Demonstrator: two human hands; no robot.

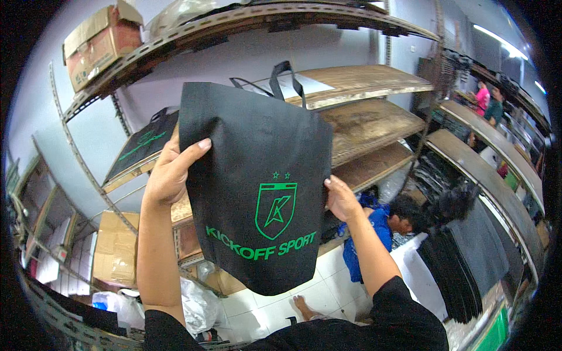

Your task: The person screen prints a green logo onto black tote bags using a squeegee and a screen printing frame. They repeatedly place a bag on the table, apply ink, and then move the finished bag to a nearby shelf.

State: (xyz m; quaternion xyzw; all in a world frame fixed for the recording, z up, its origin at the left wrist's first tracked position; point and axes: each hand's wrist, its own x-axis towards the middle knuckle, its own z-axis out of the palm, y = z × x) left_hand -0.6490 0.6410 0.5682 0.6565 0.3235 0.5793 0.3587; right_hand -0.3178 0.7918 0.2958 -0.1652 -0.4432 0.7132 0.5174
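Note:
A black tote bag (234,187) with a green printed shield emblem and green lettering hangs upright in front of me, its two black strap handles (284,79) at the top. My left hand (170,167) pinches its left edge, the thumb lying across the front face. On the opposite side, lower down, my right hand (342,198) grips the right edge between thumb and fingers. The bag's back and the fingers behind it are hidden. Another black bag with green print (146,140) lies on a shelf beyond my left hand.
Wooden shelves (374,126) on metal frames stand ahead, a cardboard box (102,44) on the upper left. A person in blue (366,243) is low at the right, beside stacked black sheets (456,269). Two more people (489,102) are far right. Plastic bags (202,304) lie lower left.

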